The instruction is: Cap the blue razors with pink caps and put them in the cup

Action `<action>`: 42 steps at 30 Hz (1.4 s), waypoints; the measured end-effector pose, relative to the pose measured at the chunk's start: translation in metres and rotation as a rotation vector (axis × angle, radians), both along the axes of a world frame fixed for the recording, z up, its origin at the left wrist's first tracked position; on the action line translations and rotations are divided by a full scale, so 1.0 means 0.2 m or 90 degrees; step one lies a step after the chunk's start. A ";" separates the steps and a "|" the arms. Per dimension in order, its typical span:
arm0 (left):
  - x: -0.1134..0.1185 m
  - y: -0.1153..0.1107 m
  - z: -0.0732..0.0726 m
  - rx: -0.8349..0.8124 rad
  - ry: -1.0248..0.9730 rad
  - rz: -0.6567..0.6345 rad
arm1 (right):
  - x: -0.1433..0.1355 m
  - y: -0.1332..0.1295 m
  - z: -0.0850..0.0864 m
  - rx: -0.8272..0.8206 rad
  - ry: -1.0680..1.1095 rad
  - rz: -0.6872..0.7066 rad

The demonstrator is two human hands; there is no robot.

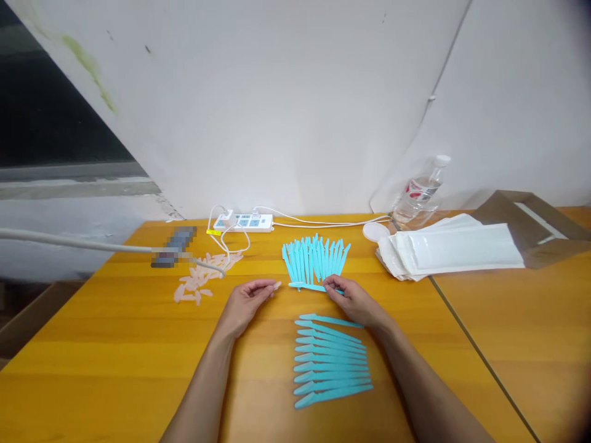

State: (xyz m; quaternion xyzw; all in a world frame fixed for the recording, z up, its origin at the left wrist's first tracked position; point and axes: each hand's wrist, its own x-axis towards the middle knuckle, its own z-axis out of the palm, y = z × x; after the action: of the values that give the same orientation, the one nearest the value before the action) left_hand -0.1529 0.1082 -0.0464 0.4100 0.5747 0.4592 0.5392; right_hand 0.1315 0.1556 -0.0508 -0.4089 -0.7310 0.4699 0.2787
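Observation:
My left hand [253, 299] pinches a small pale translucent cap [277, 285] between thumb and fingers. In my right hand [348, 298] is the handle end of a blue razor-like stick [307, 286], its head pointing left toward the cap; the two are apart. Several blue sticks [314, 258] stand fanned side by side just beyond my hands, lying on the table. Nearer to me, between my forearms, more blue sticks [332, 359] lie in a column, heads to the left. A loose pile of pale pink caps [198, 275] lies left of my left hand.
On the wooden table [115, 332], a white power strip [253, 223] with cables sits by the wall. A blurred-out dark object [174, 246] is at the left. White packets [462, 249], a clear bottle [418, 194], a round lid [375, 231] and an open cardboard box [503, 212] are at the right.

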 end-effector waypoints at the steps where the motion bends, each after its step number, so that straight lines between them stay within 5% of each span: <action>1: 0.01 0.00 0.00 -0.002 0.010 -0.007 | 0.00 0.00 0.00 0.011 -0.008 0.002; 18: 0.08 0.00 -0.04 0.028 0.127 -0.090 | 0.00 -0.01 0.00 0.053 -0.057 0.039; 27: 0.04 -0.01 0.00 0.027 0.117 -0.058 | 0.00 -0.02 0.01 0.044 -0.060 0.031; 31: 0.09 -0.01 -0.01 0.027 0.134 -0.116 | -0.02 -0.03 0.02 0.052 -0.063 0.044; 38: 0.26 -0.02 -0.01 0.223 0.341 -0.202 | 0.06 -0.02 0.09 0.147 -0.174 0.075; 42: 0.30 -0.03 0.01 0.337 0.479 -0.290 | 0.11 -0.02 0.12 0.105 -0.242 0.081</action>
State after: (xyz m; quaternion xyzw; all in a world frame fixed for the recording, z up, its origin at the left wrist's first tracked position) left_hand -0.0926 0.1017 -0.0453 0.7843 0.4890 0.2804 0.2591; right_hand 0.1543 0.1513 -0.0278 -0.4189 -0.8307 0.3396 0.1383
